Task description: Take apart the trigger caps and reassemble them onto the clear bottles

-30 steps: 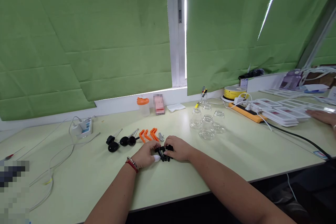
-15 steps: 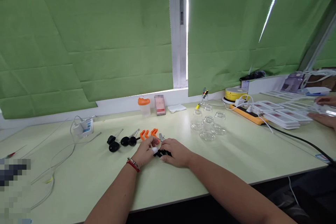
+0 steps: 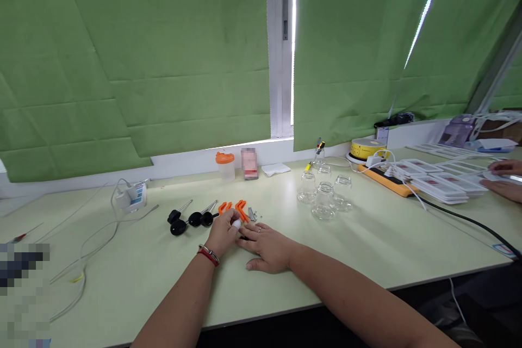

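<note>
My left hand (image 3: 223, 232), with a white wrap on one digit, rests on the table with its fingers curled in beside the orange angled pieces (image 3: 241, 211); what its fingertips hold, if anything, is hidden. My right hand (image 3: 269, 249) lies nearly flat, fingers apart, over small black parts (image 3: 244, 238) that are mostly covered. Just beyond the hands are small metal screws (image 3: 252, 214). Left of the orange pieces sit several round black parts (image 3: 178, 227) with thin metal rods. To the right, clear glass jars (image 3: 325, 202) stand in a group.
At the back stand an orange-lidded cup (image 3: 225, 166) and a pink box (image 3: 249, 164). A power strip (image 3: 134, 197) with cables lies left. On the right are an orange power strip (image 3: 387, 180), a yellow spool (image 3: 367, 148), white framed cards (image 3: 440, 187) and another person's hands (image 3: 503, 179).
My right hand has slid down and flattened, its fingers spreading over the black parts. My left hand has curled in more. The screws show more fully.
</note>
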Demonstrator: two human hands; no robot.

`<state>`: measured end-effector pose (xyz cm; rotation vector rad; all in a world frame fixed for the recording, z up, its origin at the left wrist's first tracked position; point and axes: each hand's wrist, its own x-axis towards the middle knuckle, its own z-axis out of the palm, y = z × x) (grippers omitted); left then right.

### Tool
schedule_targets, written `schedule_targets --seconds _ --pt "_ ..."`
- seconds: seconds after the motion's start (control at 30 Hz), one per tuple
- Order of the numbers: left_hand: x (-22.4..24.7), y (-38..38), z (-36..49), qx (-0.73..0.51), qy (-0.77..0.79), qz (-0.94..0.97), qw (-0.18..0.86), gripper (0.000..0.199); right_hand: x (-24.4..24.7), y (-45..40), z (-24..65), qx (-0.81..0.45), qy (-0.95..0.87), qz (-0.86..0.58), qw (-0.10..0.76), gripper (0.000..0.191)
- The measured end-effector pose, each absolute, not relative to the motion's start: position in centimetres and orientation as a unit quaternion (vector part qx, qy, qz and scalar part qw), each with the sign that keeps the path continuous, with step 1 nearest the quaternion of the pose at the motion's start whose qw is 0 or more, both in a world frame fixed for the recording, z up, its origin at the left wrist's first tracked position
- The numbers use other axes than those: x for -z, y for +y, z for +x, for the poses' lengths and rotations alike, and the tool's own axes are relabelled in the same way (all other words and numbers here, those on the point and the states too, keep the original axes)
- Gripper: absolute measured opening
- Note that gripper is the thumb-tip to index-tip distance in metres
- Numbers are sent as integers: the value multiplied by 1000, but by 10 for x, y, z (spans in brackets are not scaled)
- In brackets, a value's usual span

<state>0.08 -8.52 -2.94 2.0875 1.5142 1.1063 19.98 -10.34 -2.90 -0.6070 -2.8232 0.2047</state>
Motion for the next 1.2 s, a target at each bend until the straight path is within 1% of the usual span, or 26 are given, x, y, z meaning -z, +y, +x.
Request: schedule_targets --seconds 0.1,0.47,0.9,1.07,1.2 --pt "29 -85 1 -385 539 731 166 10 31 -102 198 -83 -970 -202 110 69" --pt "34 -82 -2 -382 538 734 160 9 33 -102 197 -78 -970 -206 109 72" --pt "34 -82 -2 -376 534 744 141 10 29 -110 217 -92 -969 -207 101 64" --pt "34 -82 -2 -360 542 750 118 9 33 -102 242 -89 -959 -251 95 64" --pt "33 -83 3 -338 536 769 80 14 38 -86 259 -74 -942 -313 97 64"
